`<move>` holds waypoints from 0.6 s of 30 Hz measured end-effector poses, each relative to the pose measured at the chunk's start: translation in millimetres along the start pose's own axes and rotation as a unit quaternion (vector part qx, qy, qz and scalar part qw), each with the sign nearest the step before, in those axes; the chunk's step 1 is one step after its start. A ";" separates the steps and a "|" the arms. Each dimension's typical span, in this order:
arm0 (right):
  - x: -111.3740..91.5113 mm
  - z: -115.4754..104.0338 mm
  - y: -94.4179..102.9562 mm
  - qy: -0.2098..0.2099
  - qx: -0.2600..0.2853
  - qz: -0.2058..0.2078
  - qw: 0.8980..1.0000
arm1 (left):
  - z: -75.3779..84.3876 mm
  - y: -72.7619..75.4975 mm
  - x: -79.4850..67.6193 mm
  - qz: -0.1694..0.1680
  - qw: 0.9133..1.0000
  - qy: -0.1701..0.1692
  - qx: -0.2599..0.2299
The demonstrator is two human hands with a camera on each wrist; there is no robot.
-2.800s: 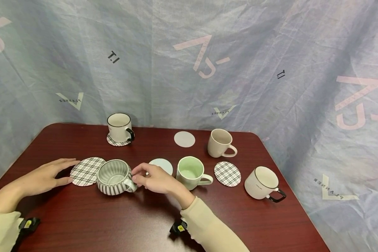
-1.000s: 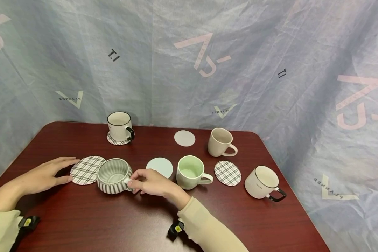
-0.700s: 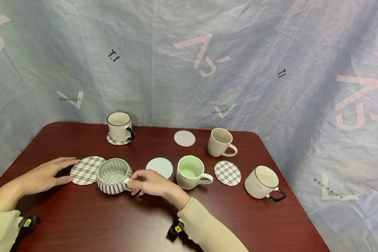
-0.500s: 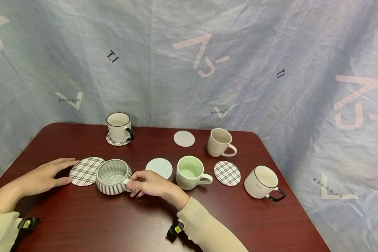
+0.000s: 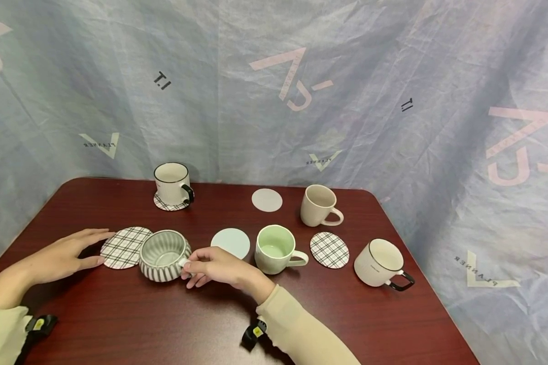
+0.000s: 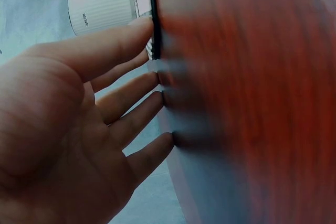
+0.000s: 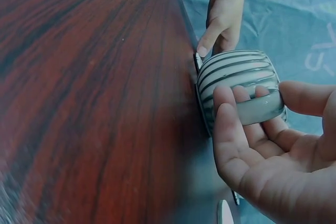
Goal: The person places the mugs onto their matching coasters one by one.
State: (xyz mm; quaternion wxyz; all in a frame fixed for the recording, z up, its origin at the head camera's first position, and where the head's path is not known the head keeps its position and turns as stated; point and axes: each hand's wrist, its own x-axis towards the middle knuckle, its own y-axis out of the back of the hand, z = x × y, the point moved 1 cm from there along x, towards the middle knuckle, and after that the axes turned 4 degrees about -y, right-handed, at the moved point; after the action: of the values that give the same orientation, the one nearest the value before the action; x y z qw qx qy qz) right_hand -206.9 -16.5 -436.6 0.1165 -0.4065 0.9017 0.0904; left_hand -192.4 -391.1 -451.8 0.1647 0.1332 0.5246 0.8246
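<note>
**Striped cup (image 5: pixel 161 269) held by its handle (image 7: pixel 257 109) near plaid coaster (image 5: pixel 124 248)**

On the bench (image 5: pixel 164 324), the striped cup is kept upright, its handle held in the grip of the right hand (image 5: pixel 219 266), fingers curled round. The plaid coaster, just left of the cup, is partly covered by it in the head view; whether the base is borne by the coaster cannot be told. Farther left of the cup, the left hand (image 5: pixel 61 256) is placed at the coaster's edge, its grip wide. Well right of the cup, a black-handled cream mug (image 5: pixel 376 267) is seen; closer on that side, a green mug (image 5: pixel 274 258), a checked coaster (image 5: pixel 330 250) and a pale blue disc (image 5: pixel 230 242) are laid out. Beyond the cup and rightward, a beige mug (image 5: pixel 316 210) and a white disc (image 5: pixel 267 200) are set; beyond it, a ribbed mug (image 5: pixel 171 188) is carried by a small coaster (image 5: pixel 165 205). Behind, a printed cloth (image 5: pixel 237 116) is hung.
</note>
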 end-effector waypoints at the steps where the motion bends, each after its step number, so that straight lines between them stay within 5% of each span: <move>1: 0.1 0.3 0.1 0.001 0.005 -0.002 1.000 | 0.0 0.0 0.0 0.000 1.000 0.000 0.000; 18: 3.8 4.0 -0.7 0.000 0.032 -0.017 0.999 | 1.1 1.7 0.0 -0.002 1.000 -0.001 -0.003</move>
State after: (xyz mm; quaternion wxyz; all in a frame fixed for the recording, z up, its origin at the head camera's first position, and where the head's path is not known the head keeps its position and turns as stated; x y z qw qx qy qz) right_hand -208.3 -18.7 -441.6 0.1307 -0.4183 0.8969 0.0598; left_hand -192.1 -390.9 -449.8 0.1677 0.1325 0.5225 0.8254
